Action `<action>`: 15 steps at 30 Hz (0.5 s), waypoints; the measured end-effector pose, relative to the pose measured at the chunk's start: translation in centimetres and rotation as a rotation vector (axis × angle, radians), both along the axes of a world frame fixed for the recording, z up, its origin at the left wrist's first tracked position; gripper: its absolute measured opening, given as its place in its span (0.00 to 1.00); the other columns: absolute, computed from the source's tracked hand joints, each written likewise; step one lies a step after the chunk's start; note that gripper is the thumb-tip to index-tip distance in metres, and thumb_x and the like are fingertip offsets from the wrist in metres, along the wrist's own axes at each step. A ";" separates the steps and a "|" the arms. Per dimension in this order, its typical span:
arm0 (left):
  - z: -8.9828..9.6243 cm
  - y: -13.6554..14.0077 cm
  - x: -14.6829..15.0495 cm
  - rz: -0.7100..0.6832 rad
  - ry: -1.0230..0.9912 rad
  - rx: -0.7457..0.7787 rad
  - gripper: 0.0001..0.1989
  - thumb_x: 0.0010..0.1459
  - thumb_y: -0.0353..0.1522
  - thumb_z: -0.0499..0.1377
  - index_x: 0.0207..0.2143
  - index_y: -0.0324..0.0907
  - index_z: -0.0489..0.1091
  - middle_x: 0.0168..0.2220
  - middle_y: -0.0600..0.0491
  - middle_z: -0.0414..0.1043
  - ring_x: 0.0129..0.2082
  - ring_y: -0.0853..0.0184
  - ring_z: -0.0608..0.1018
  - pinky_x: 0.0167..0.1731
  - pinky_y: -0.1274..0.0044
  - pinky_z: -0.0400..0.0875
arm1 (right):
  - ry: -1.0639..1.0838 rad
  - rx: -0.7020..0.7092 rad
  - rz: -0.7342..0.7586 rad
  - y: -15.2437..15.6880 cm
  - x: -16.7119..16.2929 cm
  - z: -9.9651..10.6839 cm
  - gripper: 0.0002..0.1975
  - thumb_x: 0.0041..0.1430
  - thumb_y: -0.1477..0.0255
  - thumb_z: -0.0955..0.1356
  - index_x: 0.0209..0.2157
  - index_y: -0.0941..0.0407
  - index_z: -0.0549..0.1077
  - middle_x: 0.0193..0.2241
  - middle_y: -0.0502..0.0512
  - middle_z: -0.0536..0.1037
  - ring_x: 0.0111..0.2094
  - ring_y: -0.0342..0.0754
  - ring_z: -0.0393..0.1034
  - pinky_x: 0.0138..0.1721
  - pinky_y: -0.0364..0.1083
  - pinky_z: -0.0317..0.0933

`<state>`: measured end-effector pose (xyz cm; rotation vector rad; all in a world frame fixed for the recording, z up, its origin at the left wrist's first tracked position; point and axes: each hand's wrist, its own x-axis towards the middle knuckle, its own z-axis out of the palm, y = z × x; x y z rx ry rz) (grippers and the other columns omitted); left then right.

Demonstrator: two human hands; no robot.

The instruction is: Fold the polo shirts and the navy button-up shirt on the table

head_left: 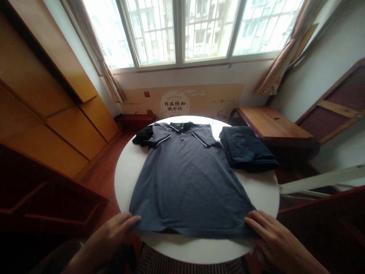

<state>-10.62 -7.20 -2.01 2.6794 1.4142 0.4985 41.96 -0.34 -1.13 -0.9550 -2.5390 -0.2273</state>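
A dark grey-blue polo shirt (185, 182) lies spread on a round white table (125, 179), its buttoned collar at the far side and its hem toward me. Both short sleeves, edged with a white stripe, are folded inward over the chest. My left hand (114, 228) pinches the shirt's lower left corner between thumb and fingers. At the lower right corner, my right hand (268, 232) grips the hem in the same way. The fabric looks mostly flat, with slight ripples along the hem.
Folded dark navy clothing (246, 148) sits at the table's right side. A bunched black cloth (143, 136) lies at the far left, beside the shirt's sleeve. Beyond stand a wooden side table (273, 121) and a window wall. Wooden cabinets (80, 125) line the left.
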 end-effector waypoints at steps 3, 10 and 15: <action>0.1 0.1 0.2 0.078 -0.068 -0.014 0.27 0.50 0.18 0.50 0.49 0.49 0.68 0.37 0.51 0.74 0.36 0.64 0.78 0.37 0.74 0.78 | 0.000 -0.016 -0.036 0.1 0.5 0.1 0.26 0.40 0.87 0.59 0.42 0.55 0.72 0.35 0.56 0.77 0.35 0.51 0.73 0.37 0.47 0.71; 1.9 -0.6 -0.1 0.128 -0.090 0.013 0.11 0.57 0.23 0.51 0.36 0.47 0.67 0.30 0.52 0.68 0.30 0.65 0.73 0.31 0.75 0.73 | 0.021 -0.113 0.001 0.7 1.3 -0.2 0.23 0.38 0.87 0.60 0.37 0.54 0.70 0.34 0.57 0.75 0.37 0.51 0.70 0.38 0.47 0.70; 1.1 -0.5 -0.6 0.221 -0.104 0.144 0.12 0.56 0.22 0.49 0.32 0.47 0.67 0.33 0.50 0.70 0.35 0.63 0.74 0.35 0.73 0.73 | 0.051 -0.159 0.005 0.7 1.5 -0.2 0.23 0.39 0.87 0.60 0.37 0.54 0.71 0.34 0.57 0.74 0.37 0.51 0.69 0.39 0.47 0.70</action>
